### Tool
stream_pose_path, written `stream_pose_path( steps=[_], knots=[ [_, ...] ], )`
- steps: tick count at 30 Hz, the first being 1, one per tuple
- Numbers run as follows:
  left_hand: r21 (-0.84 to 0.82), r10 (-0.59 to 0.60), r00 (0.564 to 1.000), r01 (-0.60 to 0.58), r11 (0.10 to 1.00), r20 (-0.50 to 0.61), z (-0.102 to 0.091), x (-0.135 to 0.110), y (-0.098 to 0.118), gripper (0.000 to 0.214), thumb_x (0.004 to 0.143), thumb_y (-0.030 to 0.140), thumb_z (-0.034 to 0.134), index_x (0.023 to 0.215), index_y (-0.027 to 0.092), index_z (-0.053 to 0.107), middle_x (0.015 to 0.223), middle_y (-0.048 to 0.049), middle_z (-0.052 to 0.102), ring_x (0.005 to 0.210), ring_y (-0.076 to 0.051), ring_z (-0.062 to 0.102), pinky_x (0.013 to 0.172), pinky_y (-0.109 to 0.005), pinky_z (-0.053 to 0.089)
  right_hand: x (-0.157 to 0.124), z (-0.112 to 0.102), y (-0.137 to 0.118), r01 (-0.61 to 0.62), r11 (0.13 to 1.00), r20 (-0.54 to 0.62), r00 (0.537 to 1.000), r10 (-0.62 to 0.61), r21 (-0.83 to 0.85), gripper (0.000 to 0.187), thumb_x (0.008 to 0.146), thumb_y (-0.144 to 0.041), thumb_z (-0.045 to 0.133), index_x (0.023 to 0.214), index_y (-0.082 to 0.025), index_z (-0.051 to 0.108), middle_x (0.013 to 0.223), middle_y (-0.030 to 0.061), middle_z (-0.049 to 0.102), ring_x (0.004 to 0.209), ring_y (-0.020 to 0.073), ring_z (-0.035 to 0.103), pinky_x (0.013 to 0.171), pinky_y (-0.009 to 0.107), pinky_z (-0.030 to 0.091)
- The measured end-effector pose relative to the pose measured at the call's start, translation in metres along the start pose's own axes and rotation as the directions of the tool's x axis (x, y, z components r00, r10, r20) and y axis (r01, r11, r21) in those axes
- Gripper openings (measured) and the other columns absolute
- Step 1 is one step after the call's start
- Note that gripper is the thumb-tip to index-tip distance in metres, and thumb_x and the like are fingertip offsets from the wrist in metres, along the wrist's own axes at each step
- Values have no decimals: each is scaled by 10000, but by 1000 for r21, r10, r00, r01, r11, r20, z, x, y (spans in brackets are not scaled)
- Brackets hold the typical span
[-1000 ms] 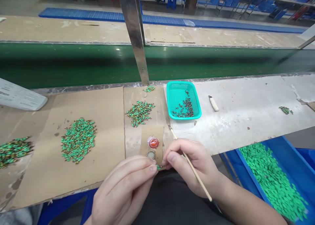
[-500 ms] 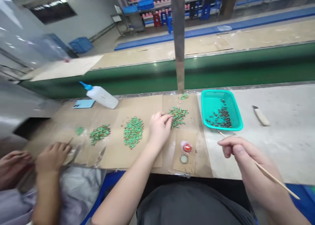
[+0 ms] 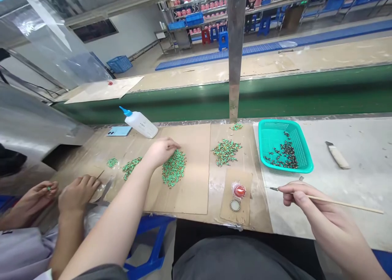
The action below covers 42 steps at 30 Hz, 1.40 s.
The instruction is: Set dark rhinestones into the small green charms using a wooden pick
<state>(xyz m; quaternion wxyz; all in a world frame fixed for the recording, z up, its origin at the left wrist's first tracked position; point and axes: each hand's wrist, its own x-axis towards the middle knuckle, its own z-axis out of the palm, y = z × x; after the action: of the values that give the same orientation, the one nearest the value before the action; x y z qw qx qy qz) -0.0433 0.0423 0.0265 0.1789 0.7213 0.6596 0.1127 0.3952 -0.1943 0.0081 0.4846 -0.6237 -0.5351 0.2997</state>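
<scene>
My left hand (image 3: 161,150) reaches out over the cardboard sheet (image 3: 190,190), its fingers curled down onto the near pile of small green pieces (image 3: 174,168). What they grip, if anything, is hidden. My right hand (image 3: 309,202) is closed on a thin wooden stick (image 3: 343,203) held level above the table's edge, tip pointing left toward two bottle caps (image 3: 237,197), one red, one pale. A second green pile (image 3: 226,151) lies to the right of my left hand.
A teal basket (image 3: 303,165) holds several dark pieces. A small knife (image 3: 337,155) lies right of it. A glue bottle (image 3: 139,123) and a phone (image 3: 119,131) lie at the back left. A co-worker's hands (image 3: 65,192) work at the left. A steel post (image 3: 236,67) rises behind.
My left hand moved left from the far green pile to the near pile. My right hand with the stick shifted slightly, stick now level. The view swung left.
</scene>
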Motion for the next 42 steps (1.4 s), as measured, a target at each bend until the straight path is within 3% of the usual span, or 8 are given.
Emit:
stream_pose_path(
  steps=[4, 9, 13, 15, 23, 28, 35, 42],
  knots=[
    [-14, 62, 992, -61, 998, 108, -4, 10, 5, 352, 1135, 408, 783, 1448, 250, 769, 1523, -133, 765, 1241, -312, 793, 1050, -533, 703, 1, 4, 0, -16, 999, 32, 999, 15, 43, 505, 1107, -697, 709, 967, -268, 937, 864, 91, 832, 832, 259, 831, 739, 291, 739],
    [-59, 47, 992, -40, 997, 120, -8, 14, 2, 355, 1134, 403, 787, 1446, 235, 764, 1489, -132, 777, 1206, -304, 802, 1021, -522, 710, 2, 5, 3, -24, 998, 25, 999, 23, 55, 495, 1111, -681, 723, 971, -261, 946, 880, 94, 834, 840, 256, 812, 768, 315, 729],
    [-178, 19, 997, -6, 984, 71, -8, -2, 8, 278, 1105, 449, 816, 1211, 192, 820, 1201, -83, 854, 1005, -257, 824, 916, -459, 714, 6, 8, 3, -33, 995, 16, 999, 31, 98, 509, 1113, -679, 733, 947, -246, 941, 906, 103, 837, 897, 266, 812, 825, 350, 716],
    [-299, 32, 999, -21, 954, 30, -2, -18, 17, 324, 976, 533, 903, 1018, 217, 846, 999, -65, 877, 914, -269, 824, 885, -427, 703, 9, 12, 2, -68, 986, 48, 997, 61, 154, 524, 1110, -687, 739, 948, -229, 935, 891, 103, 835, 886, 265, 807, 835, 369, 710],
    [-737, -9, 999, 38, 675, 43, 45, -93, 68, 507, 645, 597, 1094, 988, 270, 912, 736, -49, 851, 719, -276, 820, 719, -354, 712, 13, 26, 12, -167, 951, 156, 979, 129, 259, 526, 1077, -712, 771, 1032, -209, 916, 933, 91, 839, 903, 250, 803, 867, 395, 709],
    [-872, -95, 987, 159, 463, 130, 67, -117, 86, 418, 630, 496, 1140, 801, 226, 871, 756, -80, 873, 683, -250, 827, 684, -338, 728, 9, 30, 17, -193, 938, 175, 974, 147, 286, 513, 1072, -706, 791, 1031, -211, 919, 944, 92, 846, 890, 244, 807, 869, 384, 703],
    [-942, -107, 952, 301, 151, 287, 63, -139, 104, 485, 648, 500, 1171, 820, 202, 829, 802, -77, 903, 731, -232, 884, 706, -315, 757, 11, 28, 18, -214, 930, 207, 966, 156, 299, 513, 1054, -717, 815, 1014, -216, 920, 953, 96, 851, 880, 248, 813, 853, 378, 708],
    [-951, -125, 946, 307, 46, 300, 56, -152, 115, 482, 551, 434, 1220, 699, 228, 809, 766, -16, 896, 709, -174, 881, 675, -215, 733, 11, 28, 16, -225, 928, 216, 962, 164, 298, 525, 1046, -729, 821, 1005, -215, 926, 937, 94, 841, 880, 245, 812, 856, 368, 703]
  ],
)
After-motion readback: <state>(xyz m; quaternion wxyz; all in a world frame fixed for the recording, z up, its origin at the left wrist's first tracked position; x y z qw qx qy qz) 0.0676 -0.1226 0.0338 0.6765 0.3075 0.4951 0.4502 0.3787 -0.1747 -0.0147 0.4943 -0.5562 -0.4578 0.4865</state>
